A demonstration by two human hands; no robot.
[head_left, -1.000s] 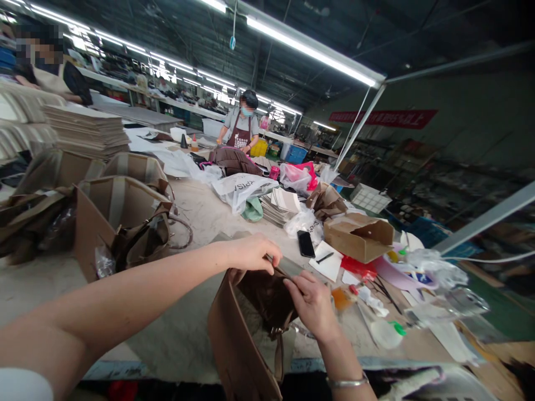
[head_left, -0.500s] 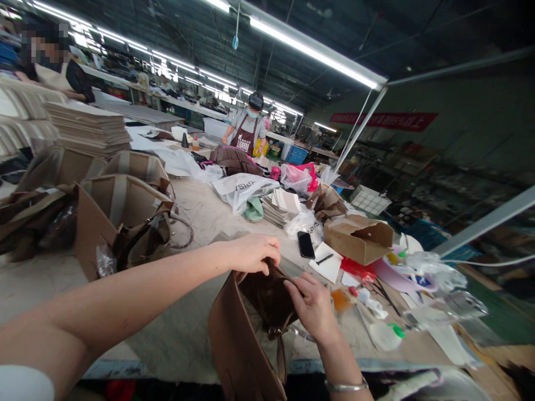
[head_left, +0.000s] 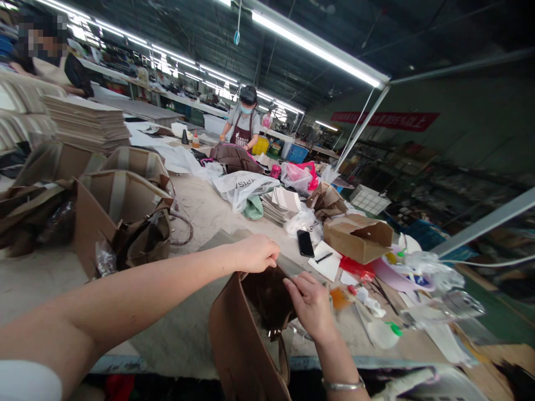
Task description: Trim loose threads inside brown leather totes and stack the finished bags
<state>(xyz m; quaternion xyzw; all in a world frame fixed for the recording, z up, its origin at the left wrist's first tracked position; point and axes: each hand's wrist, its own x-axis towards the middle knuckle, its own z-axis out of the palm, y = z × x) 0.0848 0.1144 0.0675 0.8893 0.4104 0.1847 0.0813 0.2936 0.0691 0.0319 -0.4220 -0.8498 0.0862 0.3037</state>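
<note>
Two hands at one bag, what do they do?

Both hold it. The left hand [head_left: 254,253] is closed, its fingers pinching the far rim of the soft brown leather handbag [head_left: 236,345]. The right hand [head_left: 311,303] is bent over the near right rim and grips it. The handbag stands at the near edge of the long grey worktable [head_left: 200,211], directly under the hands.

So which step is this?

I judge it is the opening of the mouth, because the rims are pulled apart. A reach inside would call for one hand to let go while the other holds the rim wide.

What is in it?

Only a dark brown lining [head_left: 267,298] shows, and the bottom is hidden. Beyond the handbag to the right, an open cardboard box [head_left: 358,236] turns its inside away. Left of the handbag stands a tan open tote [head_left: 121,200], and a clear plastic packet [head_left: 104,259] lies against it.
</note>
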